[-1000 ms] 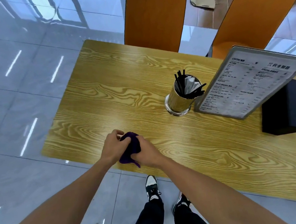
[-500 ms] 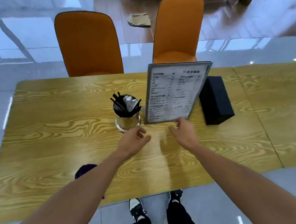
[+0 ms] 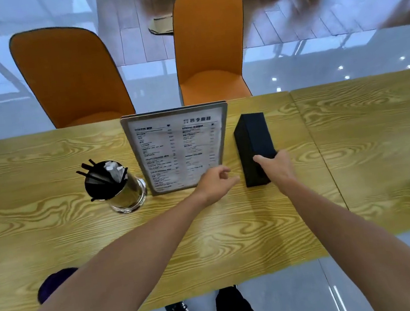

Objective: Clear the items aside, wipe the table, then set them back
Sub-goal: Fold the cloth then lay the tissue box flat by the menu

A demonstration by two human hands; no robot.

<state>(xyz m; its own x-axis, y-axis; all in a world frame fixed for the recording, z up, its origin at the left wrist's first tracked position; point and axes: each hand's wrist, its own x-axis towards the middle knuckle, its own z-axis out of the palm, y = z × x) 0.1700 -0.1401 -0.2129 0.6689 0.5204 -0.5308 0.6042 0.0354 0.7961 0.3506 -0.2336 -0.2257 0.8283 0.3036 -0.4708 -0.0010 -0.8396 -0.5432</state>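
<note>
Right hand point(image 3: 277, 169) grasping the near end of the black box point(image 3: 254, 146) just right of the menu stand point(image 3: 178, 148), left hand point(image 3: 215, 184) loosely curled and released by the stand's near corner, purple cloth point(image 3: 55, 282) near the bench point(image 3: 363, 121) edge.

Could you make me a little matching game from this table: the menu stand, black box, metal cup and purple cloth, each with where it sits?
Things:
1. menu stand
2. black box
3. metal cup
4. purple cloth

Places:
A. under the right hand
B. near table edge, far left
C. centre, upright
D. left of the menu

Pairs: 1-C, 2-A, 3-D, 4-B
</note>
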